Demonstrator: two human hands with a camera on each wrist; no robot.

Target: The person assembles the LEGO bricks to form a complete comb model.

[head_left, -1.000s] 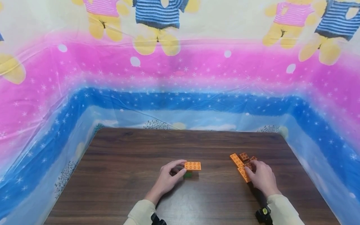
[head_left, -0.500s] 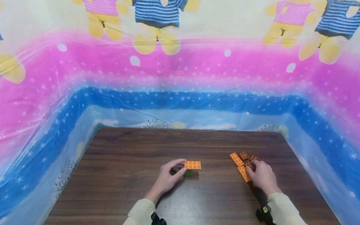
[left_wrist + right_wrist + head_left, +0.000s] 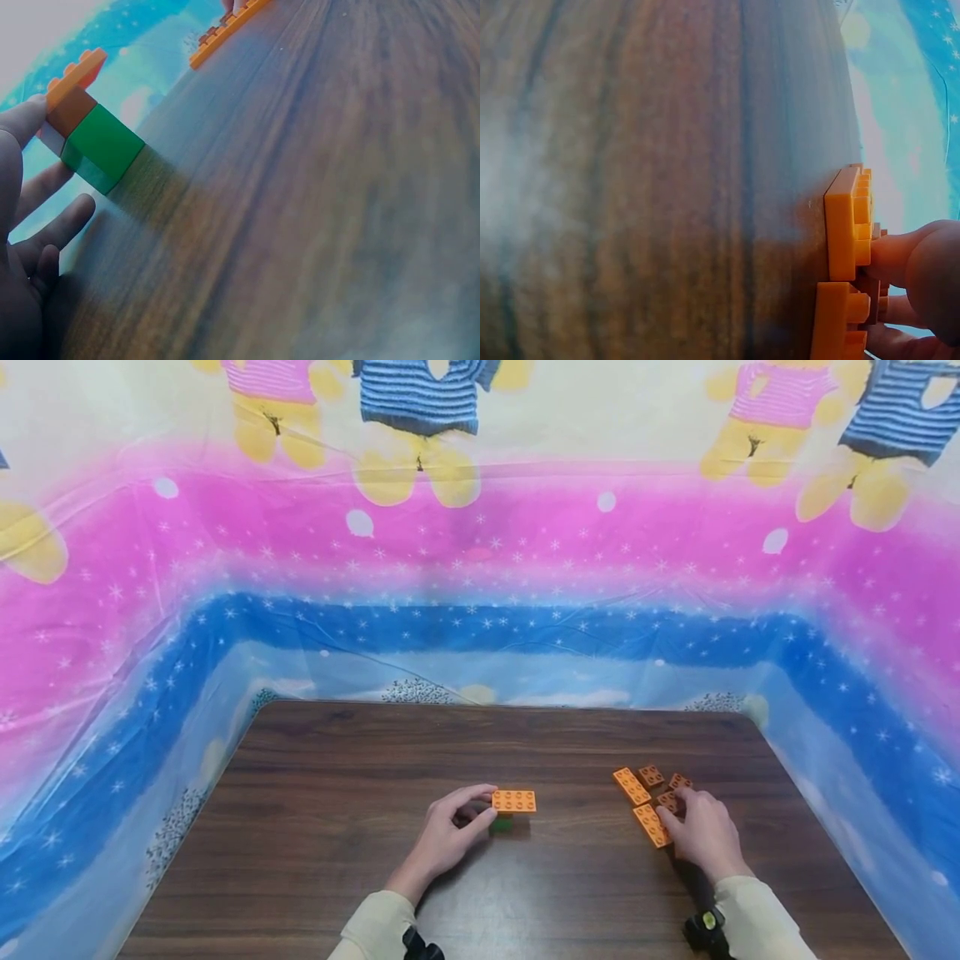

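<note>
In the left wrist view my left hand (image 3: pixel 26 195) pinches a small stack of toy building blocks near its top. A flat orange eight-stud plate (image 3: pixel 514 801) tops it. Below come a brown block (image 3: pixel 71 110) and a green block (image 3: pixel 105 146), whose lower edge meets the tabletop. To the right, my right hand (image 3: pixel 703 833) reaches over small brown bricks. Its thumb and fingers pinch a brown brick (image 3: pixel 666 800), partly hidden by the hand. Two orange plates lie beside it, a farther plate (image 3: pixel 632 786) and a nearer plate (image 3: pixel 652 826).
Another brown brick (image 3: pixel 651 776) lies behind the orange plates, and a further brown brick (image 3: pixel 680 782) sits by the right fingertips. The dark wooden table (image 3: pixel 337 752) carries everything. A printed cloth (image 3: pixel 480 627) hangs around its back and sides.
My right hand has shifted slightly right, and the pinched brown brick has moved a little away from the orange plates. The left hand and its stack have stayed put.
</note>
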